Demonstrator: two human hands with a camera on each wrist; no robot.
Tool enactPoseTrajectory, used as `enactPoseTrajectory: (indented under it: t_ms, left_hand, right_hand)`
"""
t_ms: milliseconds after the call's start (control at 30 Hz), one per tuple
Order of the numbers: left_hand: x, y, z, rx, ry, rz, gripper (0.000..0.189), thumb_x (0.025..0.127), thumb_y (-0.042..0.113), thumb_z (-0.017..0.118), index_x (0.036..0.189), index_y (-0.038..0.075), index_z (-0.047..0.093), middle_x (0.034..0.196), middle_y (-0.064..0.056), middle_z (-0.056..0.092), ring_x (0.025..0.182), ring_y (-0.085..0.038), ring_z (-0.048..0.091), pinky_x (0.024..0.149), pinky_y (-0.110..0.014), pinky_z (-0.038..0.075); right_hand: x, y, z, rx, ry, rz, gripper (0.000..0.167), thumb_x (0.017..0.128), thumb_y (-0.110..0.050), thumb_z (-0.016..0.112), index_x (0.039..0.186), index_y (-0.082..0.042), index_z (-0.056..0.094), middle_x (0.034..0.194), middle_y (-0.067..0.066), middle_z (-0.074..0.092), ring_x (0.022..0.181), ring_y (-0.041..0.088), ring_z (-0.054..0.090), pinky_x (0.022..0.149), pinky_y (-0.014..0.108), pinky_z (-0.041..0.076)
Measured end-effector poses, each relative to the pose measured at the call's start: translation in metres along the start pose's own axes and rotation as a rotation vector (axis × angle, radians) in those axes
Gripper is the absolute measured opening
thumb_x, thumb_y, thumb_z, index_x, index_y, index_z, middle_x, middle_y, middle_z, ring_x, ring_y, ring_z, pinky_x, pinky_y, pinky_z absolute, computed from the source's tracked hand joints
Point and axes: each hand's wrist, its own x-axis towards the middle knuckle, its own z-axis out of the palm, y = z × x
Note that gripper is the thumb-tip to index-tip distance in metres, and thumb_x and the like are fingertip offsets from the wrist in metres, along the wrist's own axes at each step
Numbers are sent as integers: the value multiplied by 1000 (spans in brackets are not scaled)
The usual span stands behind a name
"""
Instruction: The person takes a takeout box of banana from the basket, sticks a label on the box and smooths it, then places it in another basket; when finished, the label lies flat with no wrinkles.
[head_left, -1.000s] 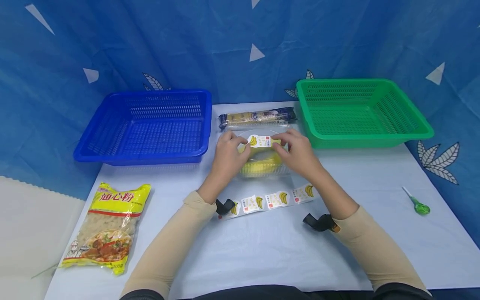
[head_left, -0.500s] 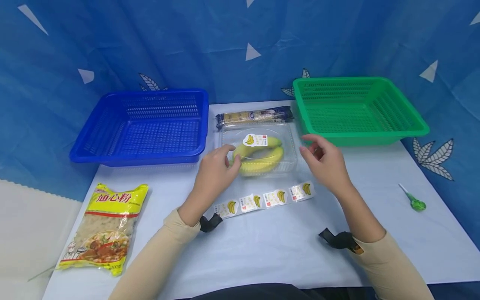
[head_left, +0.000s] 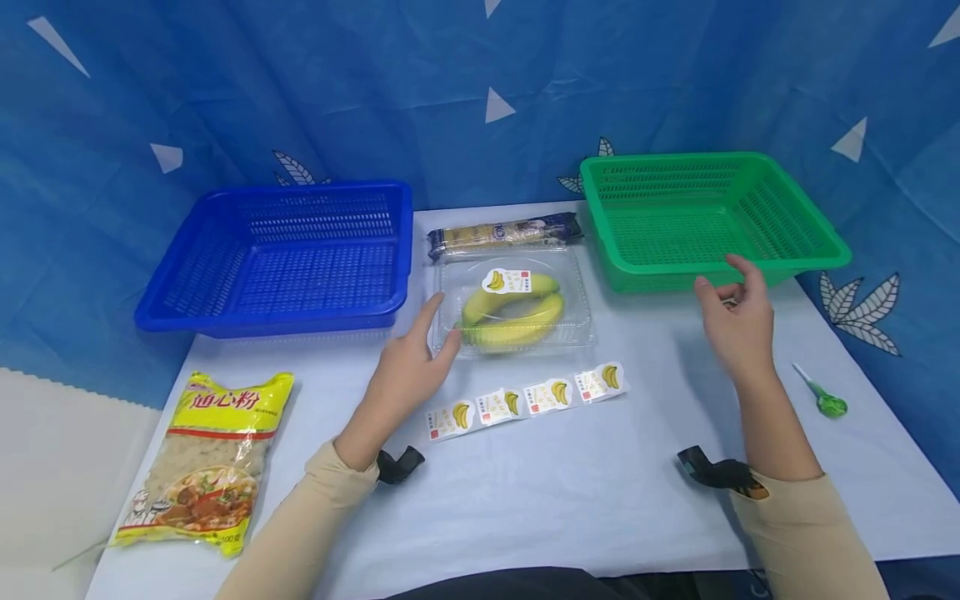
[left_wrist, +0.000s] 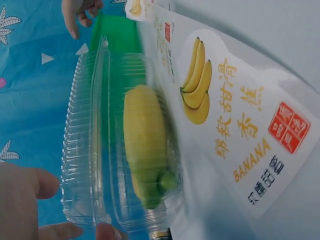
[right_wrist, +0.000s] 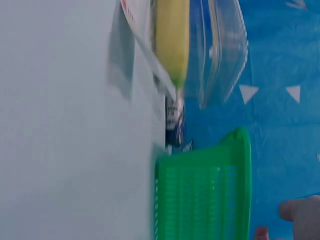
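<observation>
Lying in the middle of the table's far half, by the head view: a clear box, lid apparently shut, two bananas inside, one banana sticker on top toward the far side. Table white. Near the box, a slanting strip of labels, four in sight. My left hand is at the box's near left corner, thumb and forefinger spread apart; contact with the plastic I cannot tell. My right hand is well to the right, just near of the green basket, fingers loosely bent, thumb and forefinger apart, nothing seen in it.

Left wrist view: strip looms close, BANANA legible. Box beyond, bananas lying against the clear wall; my left fingertips are at its left end, pinching nothing that I can see.

Right wrist view: blurred. Green basket large, box and yellow fruit farther left, only bits of my right fingers showing.

Judgement: labelling this box looks done. A next move on it would call for both palms at its sides and a level lift, lest the fruit slide.
</observation>
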Motion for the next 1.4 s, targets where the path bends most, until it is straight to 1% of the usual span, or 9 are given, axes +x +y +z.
enactPoseTrajectory:
  t_ms: [133, 267, 433, 600, 700, 833, 1100, 1233, 1400]
  left_hand:
    - [4, -4, 3, -63, -59, -40, 65, 100, 57, 42, 158, 42, 16, 98, -23, 70, 83, -38, 68, 87, -58, 52]
    - [10, -7, 7, -151, -90, -65, 62, 101, 55, 42, 154, 53, 10, 64, -8, 48, 56, -26, 47, 66, -47, 49]
    - [18, -10, 12, -262, -95, -71, 59, 101, 58, 39, 153, 56, 9, 70, -7, 51, 58, -24, 47, 53, -40, 44]
    - [27, -13, 15, -297, -125, -84, 60, 97, 69, 34, 150, 61, 6, 113, -22, 65, 90, -39, 65, 76, -55, 53]
    - [32, -12, 15, -304, -146, -80, 60, 94, 75, 32, 147, 65, 4, 153, -18, 44, 124, -48, 55, 99, -68, 42]
    - [36, -11, 14, -303, -169, -74, 59, 92, 78, 31, 144, 69, 3, 163, -10, 28, 136, -51, 42, 106, -72, 32]
    - [39, -11, 15, -307, -191, -71, 57, 96, 70, 35, 142, 71, 2, 158, -19, 36, 131, -54, 46, 102, -74, 36]
    - [40, -14, 17, -364, -203, -60, 58, 97, 68, 39, 142, 71, 4, 109, -28, 67, 94, -47, 68, 78, -60, 54]
    - [41, -18, 18, -454, -210, -67, 63, 96, 65, 46, 150, 61, 11, 72, -16, 66, 62, -30, 68, 55, -40, 55]
  right_hand:
    - [12, 10, -14, -3, 6, 107, 74, 98, -58, 45, 158, -36, 9, 93, -11, 47, 71, 6, 48, 61, 24, 41]
    - [25, 19, -23, 27, 9, 182, 81, 96, -62, 43, 158, -39, -4, 93, -9, 45, 71, 6, 48, 61, 22, 43]
    - [40, 24, -29, 108, -3, 244, 86, 96, -60, 44, 156, -40, -14, 93, -9, 47, 66, 3, 49, 61, 22, 45]
    - [51, 23, -33, 187, -12, 308, 90, 95, -60, 47, 155, -40, -18, 96, -9, 48, 66, 4, 50, 59, 21, 45]
    - [57, 22, -34, 212, 2, 331, 92, 94, -61, 47, 155, -40, -19, 96, -8, 47, 67, 4, 51, 59, 20, 44]
    - [62, 23, -34, 291, 23, 350, 96, 93, -60, 51, 155, -39, -20, 95, -6, 45, 66, 4, 50, 59, 20, 45]
    - [71, 30, -35, 433, 55, 346, 101, 92, -53, 60, 155, -40, -18, 98, -6, 42, 67, 5, 46, 56, 18, 45]
    - [74, 32, -35, 483, 59, 345, 102, 92, -49, 62, 155, -41, -18, 103, -8, 42, 73, 7, 44, 57, 18, 44]
    - [76, 33, -36, 538, 62, 355, 105, 89, -47, 66, 154, -44, -17, 130, -11, 44, 77, 8, 48, 60, 20, 45]
